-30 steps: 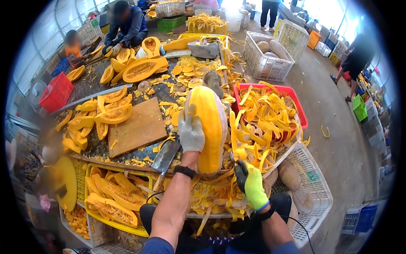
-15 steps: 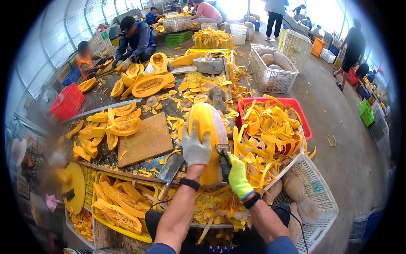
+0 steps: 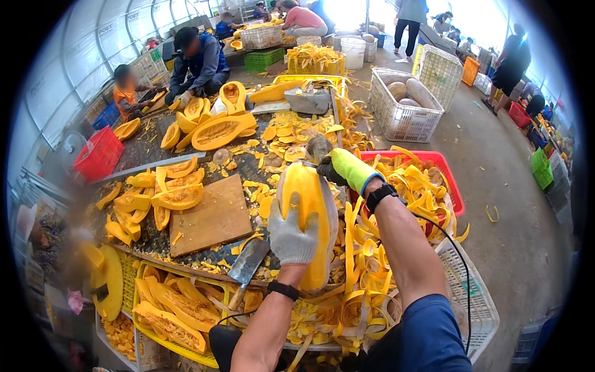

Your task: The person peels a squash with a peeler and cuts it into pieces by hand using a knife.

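Observation:
A long pumpkin (image 3: 321, 248), partly peeled to bright orange with pale skin left along its right side, lies lengthwise in front of me. My left hand (image 3: 293, 240), in a pale grey glove, grips it from above, fingers spread round its near left part. At the pumpkin's far end, my right hand (image 3: 352, 172), in a yellow-green glove with dark fingers, is closed round a peeler. The metal head of the peeler (image 3: 308, 164) meets the far tip; its handle is mostly hidden by the glove. A cleaver (image 3: 249, 263) rests left of my left wrist.
A wooden board (image 3: 212, 217) and pumpkin pieces (image 3: 176, 197) lie left. Right stands a red crate (image 3: 457, 198) heaped with peelings (image 3: 403, 186); a white crate (image 3: 474, 288) is nearer. A yellow crate (image 3: 139, 282) holds halves. Two people sit across the table at far left.
My right hand with the peeler has moved from the pumpkin's near right side up to its far end. The pumpkin has turned slightly and shifted nearer, showing more peeled orange.

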Tool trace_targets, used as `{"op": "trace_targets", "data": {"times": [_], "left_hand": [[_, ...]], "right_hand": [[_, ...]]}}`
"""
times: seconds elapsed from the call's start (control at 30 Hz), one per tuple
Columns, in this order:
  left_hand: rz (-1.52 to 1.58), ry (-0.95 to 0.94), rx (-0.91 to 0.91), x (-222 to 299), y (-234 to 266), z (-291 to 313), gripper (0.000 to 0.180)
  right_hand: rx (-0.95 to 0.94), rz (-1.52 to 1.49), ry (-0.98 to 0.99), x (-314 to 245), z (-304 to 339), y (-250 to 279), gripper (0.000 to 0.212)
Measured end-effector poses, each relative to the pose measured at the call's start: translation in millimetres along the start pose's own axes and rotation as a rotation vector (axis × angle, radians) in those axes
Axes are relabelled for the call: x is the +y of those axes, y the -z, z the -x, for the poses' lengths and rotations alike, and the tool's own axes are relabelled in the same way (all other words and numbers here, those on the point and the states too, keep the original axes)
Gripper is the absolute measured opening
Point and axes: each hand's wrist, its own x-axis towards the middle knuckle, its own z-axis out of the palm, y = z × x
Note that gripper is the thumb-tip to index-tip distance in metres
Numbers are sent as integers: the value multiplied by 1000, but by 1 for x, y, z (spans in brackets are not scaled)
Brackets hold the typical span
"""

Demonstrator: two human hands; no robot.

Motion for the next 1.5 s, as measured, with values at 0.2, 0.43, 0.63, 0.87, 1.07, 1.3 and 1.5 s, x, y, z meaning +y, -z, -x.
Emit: {"op": "trace_targets", "data": {"times": [0.2,0.43,0.63,0.87,1.07,1.3,1.5], "left_hand": [[-15,13,-29,-6,5,-2,60],[-15,-40,15,1,-5,2,61],[16,-33,15,4,-4,-1,59],[16,-27,39,2,-8,5,56],[150,21,8,-7,7,-5,55],[245,91,-12,-44,7,-3,52],[275,93,4,-42,-2,-3,56]], "right_hand": [[211,16,-23,-19,43,-35,29],[548,65,-8,-9,138,-106,24],[487,-13,-211,-53,244,-171,36],[286,16,-386,-93,349,-246,45],[415,-193,-298,-110,381,-227,37],[537,-591,-153,-26,189,-107,25],[268,-200,54,8,32,-43,29]]}}
